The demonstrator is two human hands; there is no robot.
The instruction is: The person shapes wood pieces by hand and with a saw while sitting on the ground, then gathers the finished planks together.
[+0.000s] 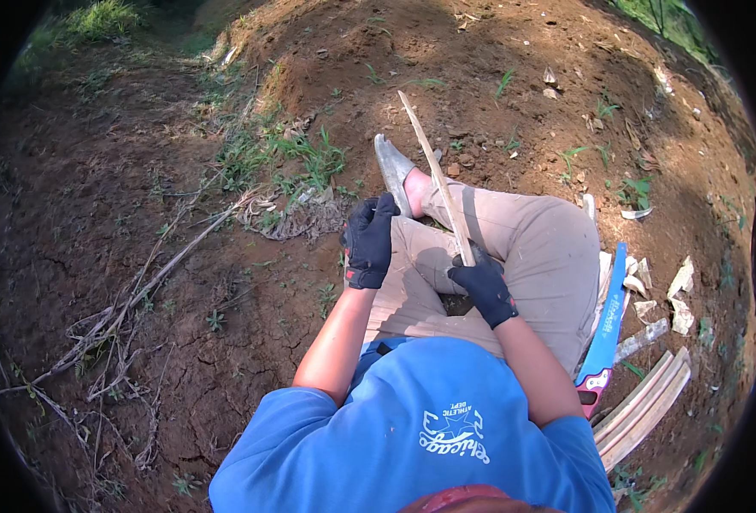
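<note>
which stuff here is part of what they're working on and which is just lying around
In use: thin wooden strip, gripped by the gloved right hand; gloved left hand empty above the knee.

Lying about: blue handsaw, stacked split slats, wood chips, dry twigs.

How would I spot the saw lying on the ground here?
Start at the seated person's bent knee in tan trousers, then look to that person's right. The saw lies on the soil beside the thigh. Its bright blue blade and red-and-black handle stand apart from the pale split wood strips nearby.
</note>
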